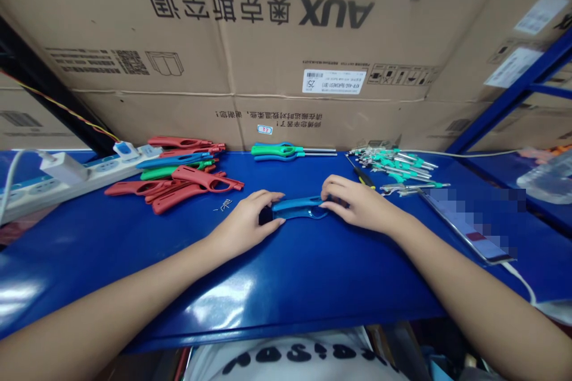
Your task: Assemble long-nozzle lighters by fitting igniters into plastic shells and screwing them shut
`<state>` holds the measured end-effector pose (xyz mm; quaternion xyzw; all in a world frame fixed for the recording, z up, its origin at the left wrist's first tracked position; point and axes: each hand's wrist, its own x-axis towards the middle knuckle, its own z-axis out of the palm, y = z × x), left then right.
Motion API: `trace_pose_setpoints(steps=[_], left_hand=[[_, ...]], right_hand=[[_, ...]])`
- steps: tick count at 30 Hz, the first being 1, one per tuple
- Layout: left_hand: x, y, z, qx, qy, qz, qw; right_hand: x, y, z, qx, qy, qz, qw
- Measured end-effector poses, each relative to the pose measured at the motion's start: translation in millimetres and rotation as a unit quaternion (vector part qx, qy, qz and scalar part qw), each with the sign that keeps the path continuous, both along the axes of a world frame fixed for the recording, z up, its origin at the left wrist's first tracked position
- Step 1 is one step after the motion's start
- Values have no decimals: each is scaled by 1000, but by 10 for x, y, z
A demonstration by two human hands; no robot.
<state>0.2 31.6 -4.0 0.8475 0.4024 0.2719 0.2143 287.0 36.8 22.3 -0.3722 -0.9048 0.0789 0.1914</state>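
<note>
A blue plastic lighter-shaped casing [297, 208] lies level between my hands, over the middle of the blue table. My left hand [245, 220] grips its left end between thumb and fingers. At the right end, beside the trigger loop, my right hand [353, 201] pinches the casing. Red casings [187, 187] are piled to the left, with a blue one [174, 161] and a green one [179, 171] among them. Small screws [223, 205] lie beside that pile. Behind my hands rest green and blue lighters with metal tubes [274, 151].
Metal tubes with teal parts and wires [397, 164] are heaped at the back right, beside a screwdriver [364, 177]. A phone [473, 229] with a cable lies at the right. Power strips [102, 169] stand at the left. Cardboard [268, 59] walls the back of the table [286, 286].
</note>
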Motion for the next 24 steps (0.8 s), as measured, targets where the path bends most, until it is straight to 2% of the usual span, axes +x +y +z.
trace_pose_setpoints(steps=[6,9,12,14,17,19,24], left_hand=[[1,12,-35,10,0,5,1000],[-1,19,-47,13,3,0,1000],[-7,21,-39,19,10,-10,1000],[-14,27,-29,33,24,-19,999],[-28,44,-19,58,50,-23,997],[-34,50,-9,70,60,-21,996],[-19,-9,58,74,57,-33,995]], right_hand=[[-4,62,-9,94,134,-28,986],[1,51,14,97,170,-68,978],[26,29,41,21,155,-70,985],[45,16,51,-77,116,-30,990],[52,1,44,-205,50,23,977],[39,-3,27,-223,16,27,974],[14,10,-23,-166,-23,26,985]])
